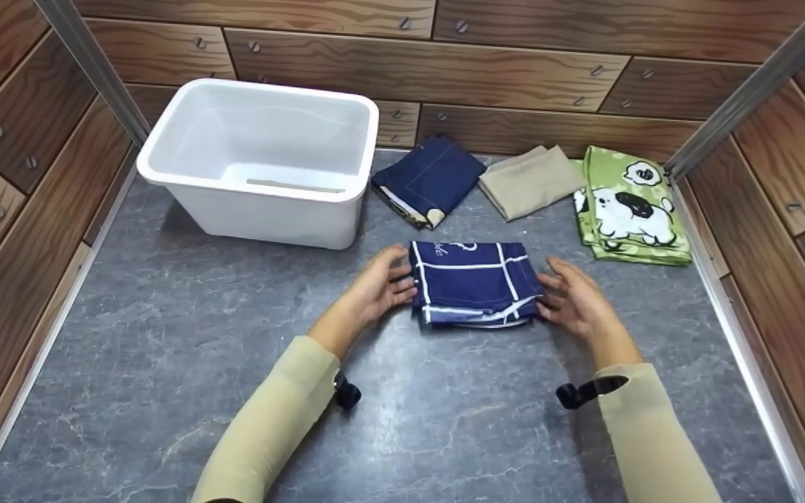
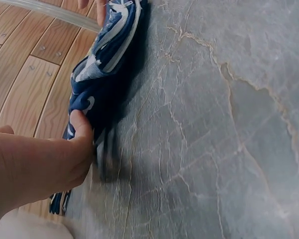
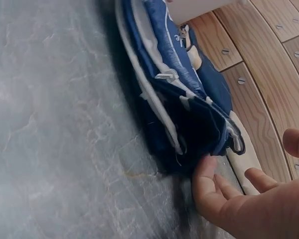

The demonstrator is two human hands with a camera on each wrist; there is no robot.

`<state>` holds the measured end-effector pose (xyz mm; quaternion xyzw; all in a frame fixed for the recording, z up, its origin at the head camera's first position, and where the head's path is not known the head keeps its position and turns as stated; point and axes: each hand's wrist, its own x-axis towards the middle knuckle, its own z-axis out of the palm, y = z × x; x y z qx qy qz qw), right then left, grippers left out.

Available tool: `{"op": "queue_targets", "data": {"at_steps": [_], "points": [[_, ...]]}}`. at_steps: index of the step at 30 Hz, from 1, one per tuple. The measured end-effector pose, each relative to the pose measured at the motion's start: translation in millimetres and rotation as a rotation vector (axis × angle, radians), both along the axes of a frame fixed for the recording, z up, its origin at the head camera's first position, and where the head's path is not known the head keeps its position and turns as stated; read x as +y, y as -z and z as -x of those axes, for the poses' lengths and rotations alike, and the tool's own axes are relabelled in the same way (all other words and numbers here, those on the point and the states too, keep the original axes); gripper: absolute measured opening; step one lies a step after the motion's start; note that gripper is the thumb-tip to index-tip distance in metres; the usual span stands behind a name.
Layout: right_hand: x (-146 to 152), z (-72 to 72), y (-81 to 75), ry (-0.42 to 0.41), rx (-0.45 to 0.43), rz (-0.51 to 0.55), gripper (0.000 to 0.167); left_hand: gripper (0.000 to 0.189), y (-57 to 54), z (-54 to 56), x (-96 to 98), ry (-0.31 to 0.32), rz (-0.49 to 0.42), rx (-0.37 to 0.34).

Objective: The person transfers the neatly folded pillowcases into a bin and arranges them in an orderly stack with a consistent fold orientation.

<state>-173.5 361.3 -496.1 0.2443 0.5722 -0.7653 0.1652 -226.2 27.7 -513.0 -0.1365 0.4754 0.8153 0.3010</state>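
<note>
A folded navy cloth (image 1: 476,283) with white crossing lines and white lettering lies on the grey marbled floor, its layered edges facing me. At its left end my left hand (image 1: 383,285) rests its fingers against the fold. In the left wrist view, the thumb (image 2: 81,128) lies along the cloth (image 2: 102,64), and some fingers are hidden or blurred. On the opposite end, my right hand (image 1: 576,299) touches the edge with loosely spread fingers. The right wrist view shows a fingertip (image 3: 208,167) at the cloth's open corner (image 3: 189,119), with the thumb standing away from it.
At the back left stands a white plastic bin (image 1: 270,216) with a flat strip inside. Behind the cloth lie a folded dark navy fabric (image 1: 437,175), a folded beige cloth (image 1: 532,183) and a green dog-print cloth (image 1: 633,209). Wood-patterned walls (image 1: 402,66) enclose the floor (image 1: 430,433).
</note>
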Motion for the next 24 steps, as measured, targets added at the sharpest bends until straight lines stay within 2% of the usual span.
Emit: {"op": "queue_targets", "data": {"at_steps": [2, 6, 14, 19, 24], "points": [[0.0, 0.7, 0.2, -0.013, -0.004, 0.005, 0.051, 0.063, 0.1, 0.4, 0.7, 0.023, 0.012, 0.003], [-0.9, 1.1, -0.1, -0.048, -0.002, 0.007, 0.057, 0.066, -0.1, 0.4, 2.0, 0.046, 0.012, -0.003], [-1.3, 2.5, -2.0, -0.033, -0.015, -0.009, 0.068, 0.065, 1.3, 0.4, 3.7, 0.039, -0.038, -0.008], [1.6, 2.6, -1.4, -0.032, -0.041, -0.004, 0.064, 0.067, 3.5, 0.3, 4.8, 0.044, -0.056, -0.012], [1.1, 5.0, -1.9, -0.065, -0.044, 0.015, 0.06, 0.065, 5.0, 0.9, 5.1, 0.059, -0.066, -0.007]]}}
